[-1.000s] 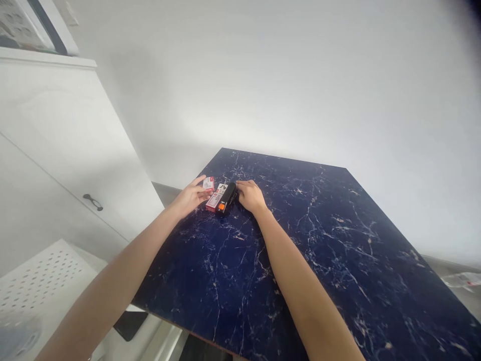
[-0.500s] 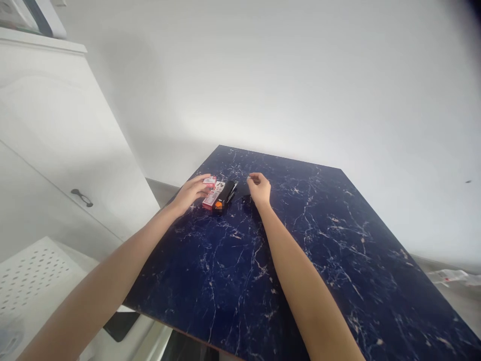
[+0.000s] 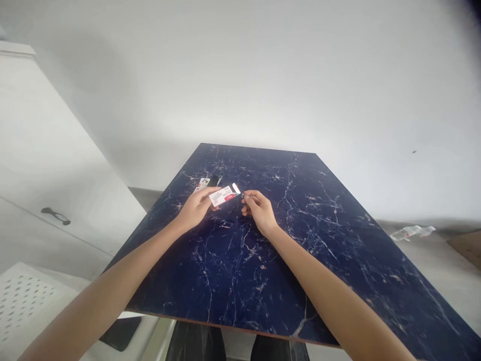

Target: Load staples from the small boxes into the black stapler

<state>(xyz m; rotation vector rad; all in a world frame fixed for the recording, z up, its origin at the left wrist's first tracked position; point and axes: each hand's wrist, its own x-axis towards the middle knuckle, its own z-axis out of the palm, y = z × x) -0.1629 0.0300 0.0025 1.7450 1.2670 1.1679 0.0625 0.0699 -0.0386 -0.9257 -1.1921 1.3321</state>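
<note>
My left hand point(image 3: 193, 208) grips a small red and white carton point(image 3: 226, 196), raised over the dark blue marbled table point(image 3: 240, 260). The carton lies tilted, and its right end is open, showing a dark inside. Just to the right of that end is my right hand point(image 3: 260, 208), its thumb and index finger pinched. A tiny object seems to be between them, too small to name. Behind my left hand a black stapler point(image 3: 214, 180) rests beside a white and red package point(image 3: 203, 184); my fingers and the carton hide much of both.
A white cabinet point(image 3: 56, 165) with a dark handle point(image 3: 55, 216) stands on the left. White wall point(image 3: 263, 75) rises behind the table. A perforated white object point(image 3: 26, 296) and a black flat thing point(image 3: 121, 333) are low at left. Clear plastic packaging point(image 3: 411, 231) lies beyond the right edge.
My left hand has picked up the small carton from the package by the stapler and brought it right and nearer. My right hand has come to its open end. The view has shifted.
</note>
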